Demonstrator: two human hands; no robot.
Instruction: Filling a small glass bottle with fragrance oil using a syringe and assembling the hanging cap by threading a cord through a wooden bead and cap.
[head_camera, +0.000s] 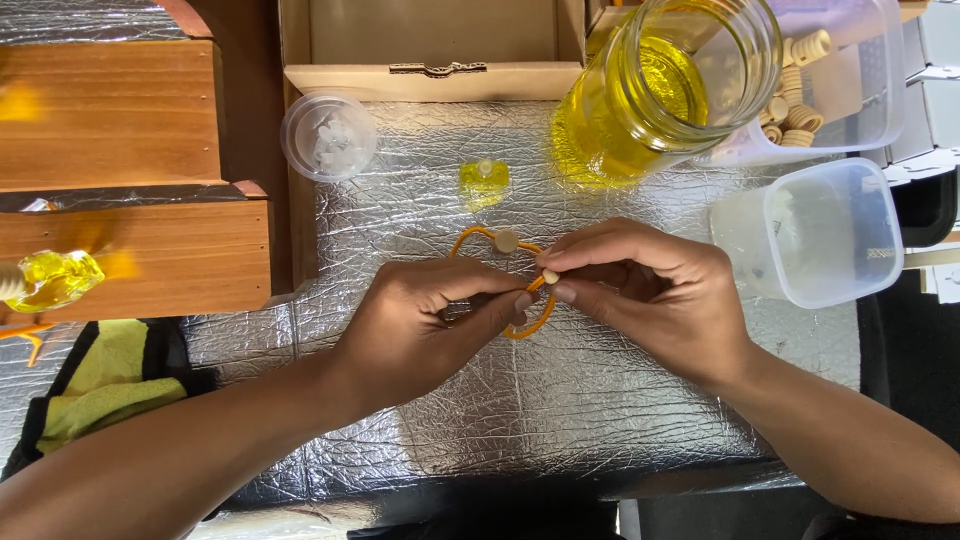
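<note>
Hands: While the left hand (430, 320) pinches one side of the orange cord (530, 325), the right hand (630, 290) grips its end with a small bead (551, 276) at the fingertips.
Cord: above the foil mat (560, 420), between both hands; I think steady tension helps.
Behind: small yellow bottle (484, 181), then jar of yellow liquid (650, 90).

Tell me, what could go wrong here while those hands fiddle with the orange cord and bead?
The small bead pinched by the right hand could slip and roll off across the crinkled foil mat. The open jar of yellow liquid stands just beyond the hands; a bumped elbow or jerk of the orange cord, held by the left hand, might tip it. The tiny yellow bottle nearby could also be knocked over.
</note>
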